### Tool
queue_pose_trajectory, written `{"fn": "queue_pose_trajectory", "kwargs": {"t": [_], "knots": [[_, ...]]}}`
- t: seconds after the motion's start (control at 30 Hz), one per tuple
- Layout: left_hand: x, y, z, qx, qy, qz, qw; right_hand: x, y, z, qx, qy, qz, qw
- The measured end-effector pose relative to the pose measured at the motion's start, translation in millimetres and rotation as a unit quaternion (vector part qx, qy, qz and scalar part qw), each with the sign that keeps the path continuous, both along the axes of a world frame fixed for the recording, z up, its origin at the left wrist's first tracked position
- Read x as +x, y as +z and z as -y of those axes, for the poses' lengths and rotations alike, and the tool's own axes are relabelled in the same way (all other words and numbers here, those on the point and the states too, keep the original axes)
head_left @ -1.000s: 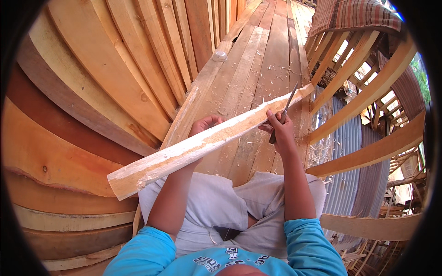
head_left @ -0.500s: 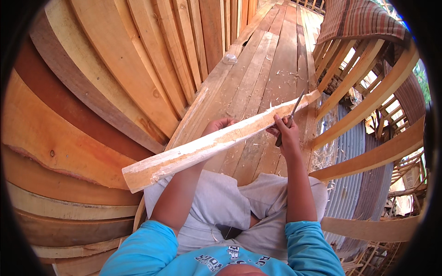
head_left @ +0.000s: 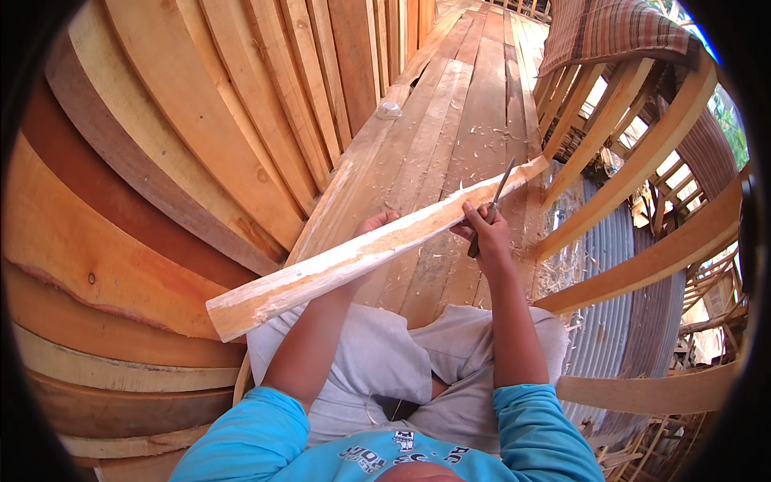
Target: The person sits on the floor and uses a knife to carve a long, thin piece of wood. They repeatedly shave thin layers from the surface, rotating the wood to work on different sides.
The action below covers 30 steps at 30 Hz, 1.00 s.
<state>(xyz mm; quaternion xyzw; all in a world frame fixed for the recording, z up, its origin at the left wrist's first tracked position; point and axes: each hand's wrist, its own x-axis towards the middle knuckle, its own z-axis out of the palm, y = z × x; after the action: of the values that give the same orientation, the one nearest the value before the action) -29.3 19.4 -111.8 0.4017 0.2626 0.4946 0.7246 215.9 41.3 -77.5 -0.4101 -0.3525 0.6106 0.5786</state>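
Note:
A long pale wooden plank (head_left: 353, 259) lies slanted across my lap, its near end at the lower left and its far end up right. My left hand (head_left: 376, 222) grips it from behind near the middle, fingers curled over the top edge. My right hand (head_left: 484, 231) holds a slim metal blade tool (head_left: 499, 189) by its dark handle, with the blade resting against the plank's upper edge close to the far end.
Curved hull planks (head_left: 185, 145) rise on the left. A plank deck (head_left: 462, 120) strewn with wood shavings runs ahead. Bent wooden ribs (head_left: 642, 169) and corrugated metal sheeting (head_left: 610, 321) stand on the right, with striped cloth (head_left: 610, 32) above.
The plank has shifted right and a little up in view, its near end now closer to my lap. Both hands keep their grips; the blade stays on the upper edge.

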Motion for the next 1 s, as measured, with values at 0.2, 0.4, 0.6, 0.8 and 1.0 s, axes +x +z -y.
{"fn": "queue_pose_trajectory", "kwargs": {"t": [0.2,0.4,0.6,0.8,1.0], "knots": [[-3.7,-9.9,7.1,0.135,0.083,-0.068,0.985,2.3,-0.5,-0.3,0.008,-0.01,-0.008,1.0],[-30.7,-50.6,0.9,0.308,0.156,-0.21,0.915,-2.7,3.0,0.9,0.011,0.004,-0.003,1.0],[-13.8,-10.5,21.0,0.457,0.279,-0.347,0.77,19.1,-8.0,-11.3,0.019,-0.02,0.006,1.0],[-5.0,23.8,12.8,0.013,0.079,-0.139,0.987,11.9,-13.8,-10.0,0.014,-0.019,0.025,0.999],[-29.6,44.4,10.6,0.106,0.035,-0.359,0.927,6.0,-5.4,-12.6,0.027,-0.033,-0.002,0.999]]}}
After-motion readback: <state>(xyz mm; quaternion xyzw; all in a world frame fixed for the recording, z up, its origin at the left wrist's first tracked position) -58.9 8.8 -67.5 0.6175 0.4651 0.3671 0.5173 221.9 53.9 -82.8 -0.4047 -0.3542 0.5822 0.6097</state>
